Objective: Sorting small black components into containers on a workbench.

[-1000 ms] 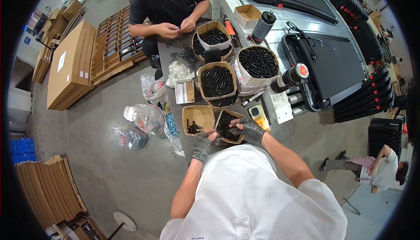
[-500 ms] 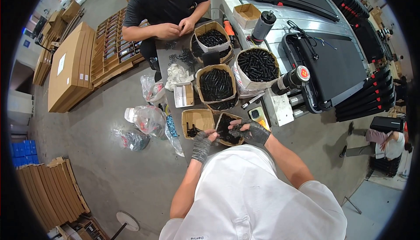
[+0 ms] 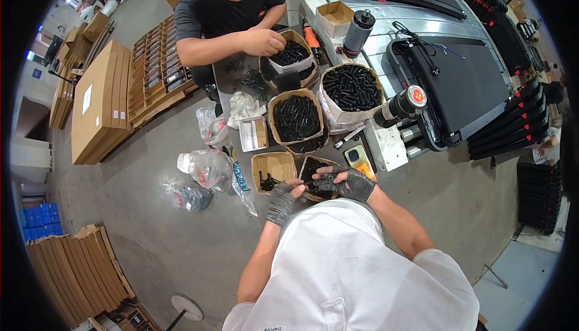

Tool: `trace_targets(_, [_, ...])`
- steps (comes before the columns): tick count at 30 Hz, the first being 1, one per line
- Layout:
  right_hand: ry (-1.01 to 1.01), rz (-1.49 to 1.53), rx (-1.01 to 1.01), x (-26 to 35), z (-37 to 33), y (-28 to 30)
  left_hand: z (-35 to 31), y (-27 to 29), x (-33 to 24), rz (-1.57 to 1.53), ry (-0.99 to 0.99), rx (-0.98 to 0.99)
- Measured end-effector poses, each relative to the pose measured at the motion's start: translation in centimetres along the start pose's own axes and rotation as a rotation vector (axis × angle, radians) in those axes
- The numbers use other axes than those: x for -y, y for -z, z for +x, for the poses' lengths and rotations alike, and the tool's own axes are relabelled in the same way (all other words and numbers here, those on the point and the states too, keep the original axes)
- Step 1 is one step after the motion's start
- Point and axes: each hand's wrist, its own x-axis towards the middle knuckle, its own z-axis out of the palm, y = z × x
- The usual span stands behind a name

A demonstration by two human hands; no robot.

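Over the front edge of the table, my left hand point(image 3: 283, 200), in a grey fingerless glove, pinches a thin dark bolt-like piece. My right hand point(image 3: 350, 182), gloved alike, has its fingers curled around small dark ring-like parts, and the two sets of fingertips nearly meet. Below them is a carton of small black parts point(image 3: 309, 163), partly hidden by my hands. Just left of it, an open cardboard box point(image 3: 283, 163) holds a few black bolts point(image 3: 268, 181) in its lower corner.
Beyond stand cartons of black bolts point(image 3: 295, 117) and a bag-lined box of black cylindrical parts point(image 3: 353, 86). A phone point(image 3: 357, 157) lies right of my hands. Across the table, a co-worker's hand point(image 3: 265, 41) reaches over another carton point(image 3: 291, 53). Plastic bags point(image 3: 208, 169) sit to the left.
My hands stay over the same carton, their fingertips now closer together. The co-worker's hand has moved from beside the table edge to over the far carton.
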Motion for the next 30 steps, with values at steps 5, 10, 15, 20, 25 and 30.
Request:
trace_targets(5, [0.014,-0.159,-0.138,-0.3,0.6,1.1,0.1,0.0,0.0,0.031,-0.021,0.009])
trace_targets(10, [0.069,-0.253,-0.219,-0.7,1.1,1.4,0.3,-0.3,0.2,0.027,-0.062,0.026])
trace_targets(15, [0.098,-0.317,-0.323,-0.7,1.4,0.9,0.4,-1.0,-0.2,0.013,-0.059,0.050])
trace_targets(20, [0.074,-0.433,-0.354,-1.0,1.9,0.0,1.1,-1.1,0.2,0.007,-0.151,-0.024])
trace_targets(25, [0.090,-0.732,-0.399,-1.3,2.3,0.0,1.6,-1.5,0.4,0.079,-0.249,-0.065])
trace_targets(30, [0.030,-0.712,-0.472,-1.3,2.2,-0.7,1.9,-1.7,0.7,0.155,-0.261,-0.140])
